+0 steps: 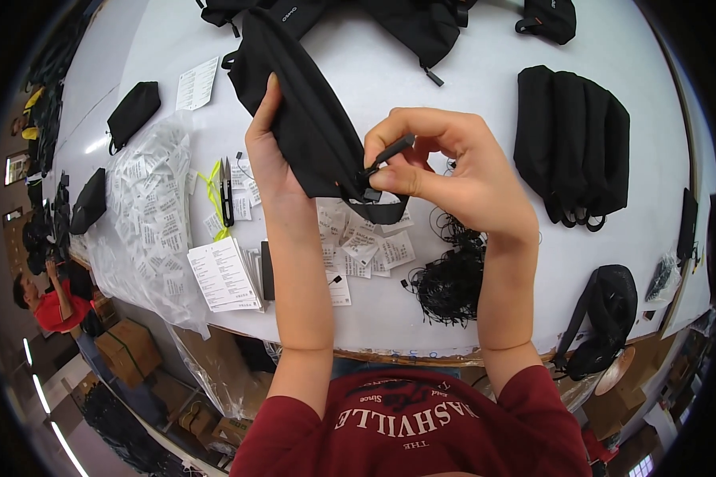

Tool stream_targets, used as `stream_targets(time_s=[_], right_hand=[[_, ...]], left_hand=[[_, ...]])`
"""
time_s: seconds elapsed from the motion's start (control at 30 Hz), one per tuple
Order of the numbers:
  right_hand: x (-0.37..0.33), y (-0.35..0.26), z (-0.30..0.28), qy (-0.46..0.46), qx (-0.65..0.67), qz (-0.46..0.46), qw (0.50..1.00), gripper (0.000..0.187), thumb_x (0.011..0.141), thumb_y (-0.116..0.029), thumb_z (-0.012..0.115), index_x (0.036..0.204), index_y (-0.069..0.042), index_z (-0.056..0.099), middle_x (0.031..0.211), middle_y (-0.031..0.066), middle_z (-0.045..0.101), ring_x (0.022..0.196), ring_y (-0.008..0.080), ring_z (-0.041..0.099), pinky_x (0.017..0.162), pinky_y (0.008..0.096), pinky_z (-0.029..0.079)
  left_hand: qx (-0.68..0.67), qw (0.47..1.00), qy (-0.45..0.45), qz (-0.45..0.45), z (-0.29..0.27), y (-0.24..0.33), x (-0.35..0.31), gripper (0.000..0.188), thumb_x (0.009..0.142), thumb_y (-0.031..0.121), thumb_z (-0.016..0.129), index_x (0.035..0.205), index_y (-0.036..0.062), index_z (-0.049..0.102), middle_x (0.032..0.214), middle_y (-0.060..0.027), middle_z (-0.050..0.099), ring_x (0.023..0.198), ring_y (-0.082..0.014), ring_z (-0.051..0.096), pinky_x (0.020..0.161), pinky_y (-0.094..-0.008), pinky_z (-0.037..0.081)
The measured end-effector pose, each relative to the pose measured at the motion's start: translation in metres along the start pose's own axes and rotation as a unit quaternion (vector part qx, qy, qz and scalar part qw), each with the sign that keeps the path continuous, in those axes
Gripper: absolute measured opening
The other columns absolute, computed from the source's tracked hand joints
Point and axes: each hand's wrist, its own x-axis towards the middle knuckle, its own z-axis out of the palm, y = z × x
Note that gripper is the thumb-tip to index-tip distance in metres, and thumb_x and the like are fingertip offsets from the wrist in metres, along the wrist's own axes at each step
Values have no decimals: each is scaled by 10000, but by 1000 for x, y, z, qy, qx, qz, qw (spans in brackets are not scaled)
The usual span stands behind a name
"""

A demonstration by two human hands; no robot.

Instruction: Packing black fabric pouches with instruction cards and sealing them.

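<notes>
A black fabric pouch (298, 103) is held up over the table, tilted, its upper end leaning to the left. My left hand (274, 155) grips it from the left side, thumb on the front and the other fingers hidden behind. At its lower right end, my right hand (441, 163) pinches the black zipper pull (394, 149) between thumb and forefinger. A small black strap loop (383, 213) hangs from that end. Below the hands lie white printed packets (366, 242) and a tangle of thin black cords (449, 290).
Several black pouches (571, 143) lie stacked at the right. Left of my arm are black thread snips (227, 195), a stack of printed cards (224, 274) and a clear plastic bag (155, 215) of packets. A black strap bag (601, 322) sits near the right edge. Another person (52, 306) is beyond the table, left.
</notes>
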Motion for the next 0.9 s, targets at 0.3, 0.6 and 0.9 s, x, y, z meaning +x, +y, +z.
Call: stream_targets(time_s=[0.3, 0.6, 0.9], right_hand=[[-2, -22, 3, 121, -451, -136, 874, 396, 715, -120, 727, 1101, -139, 641, 1194, 56, 589, 1173, 264, 504, 1008, 375, 325], [-11, -3, -30, 217, -106, -37, 970, 402, 741, 4, 707, 1131, 10, 610, 915, 47, 658, 860, 90, 601, 796, 217, 453], [-21, -9, -60, 57, 40, -91, 993, 716, 750, -20, 744, 1378, -132, 418, 1245, 114, 575, 980, 164, 624, 919, 243, 451]], left_hand=[[136, 986, 52, 85, 18, -11, -9, 374, 951, 210, 521, 1244, -21, 491, 1246, -130, 566, 1138, -238, 560, 960, -374, 481], [494, 816, -28, 300, 38, -14, -27, 552, 895, 298, 644, 1320, 38, 408, 1226, -131, 498, 1185, -219, 485, 957, -411, 464], [527, 752, -195, 344, 35, 17, -44, 439, 707, 42, 791, 1119, 37, 641, 1055, -47, 670, 941, -143, 630, 883, -252, 466]])
